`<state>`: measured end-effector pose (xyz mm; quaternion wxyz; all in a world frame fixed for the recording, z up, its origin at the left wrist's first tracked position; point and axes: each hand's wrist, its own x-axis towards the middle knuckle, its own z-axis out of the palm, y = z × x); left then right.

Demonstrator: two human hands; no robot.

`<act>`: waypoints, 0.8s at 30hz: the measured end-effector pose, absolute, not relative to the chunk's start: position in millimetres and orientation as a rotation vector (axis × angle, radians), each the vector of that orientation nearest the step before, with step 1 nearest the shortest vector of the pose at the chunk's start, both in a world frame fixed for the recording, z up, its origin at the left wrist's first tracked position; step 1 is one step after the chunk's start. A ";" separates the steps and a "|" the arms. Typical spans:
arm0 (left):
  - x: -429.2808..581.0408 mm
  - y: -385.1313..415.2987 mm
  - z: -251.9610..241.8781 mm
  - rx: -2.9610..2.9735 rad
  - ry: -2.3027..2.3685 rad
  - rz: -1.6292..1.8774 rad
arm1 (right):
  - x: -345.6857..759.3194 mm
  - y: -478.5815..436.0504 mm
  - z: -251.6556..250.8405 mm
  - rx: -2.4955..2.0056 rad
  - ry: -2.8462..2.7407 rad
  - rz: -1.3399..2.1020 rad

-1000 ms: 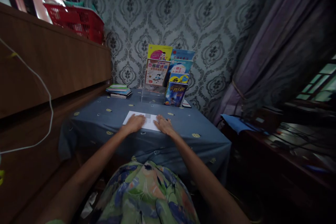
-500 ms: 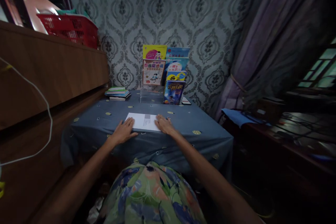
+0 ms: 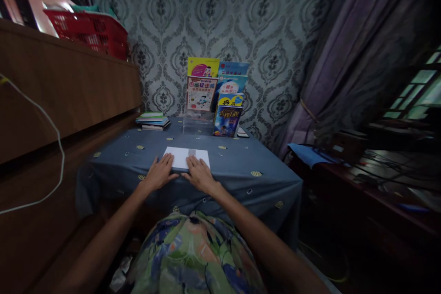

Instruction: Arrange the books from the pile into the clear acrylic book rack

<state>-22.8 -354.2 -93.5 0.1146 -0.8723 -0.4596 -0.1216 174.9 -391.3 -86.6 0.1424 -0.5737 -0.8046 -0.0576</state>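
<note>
Paper: white paper (image 3: 182,156) lies flat on the blue cloth (image 3: 241,165).
Left hand: left hand (image 3: 159,173) is flat and wide, with its fingertips on the paper's 7 o'clock corner.
Right hand: right hand (image 3: 200,175) is flat and wide on the 5 o'clock edge (it holds nothing).
Books: book rack (image 3: 213,101) stands at 12 o'clock, well apart.
Risk: a hard push could crease the paper or bunch up the loose cloth.

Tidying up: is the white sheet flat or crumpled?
Flat: white sheet lies spread on the tablecloth, left hand and right hand on its near edge.
</note>
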 end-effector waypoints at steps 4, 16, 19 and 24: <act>-22.1 -356.8 -90.9 -2.573 -1.372 -0.382 | 213.9 -400.4 -85.0 -1.726 -2.302 -0.170; -36.0 -372.3 -92.1 -2.675 -1.299 -0.563 | 255.7 -437.6 -94.1 -1.520 -2.205 -0.111; -51.5 -360.6 -80.8 -2.873 -1.283 -0.762 | 266.9 -437.7 -86.2 -1.414 -2.193 -0.008; -58.0 -331.6 -51.1 -3.069 -1.273 -1.544 | 275.8 -413.6 -58.3 -1.296 -1.856 0.089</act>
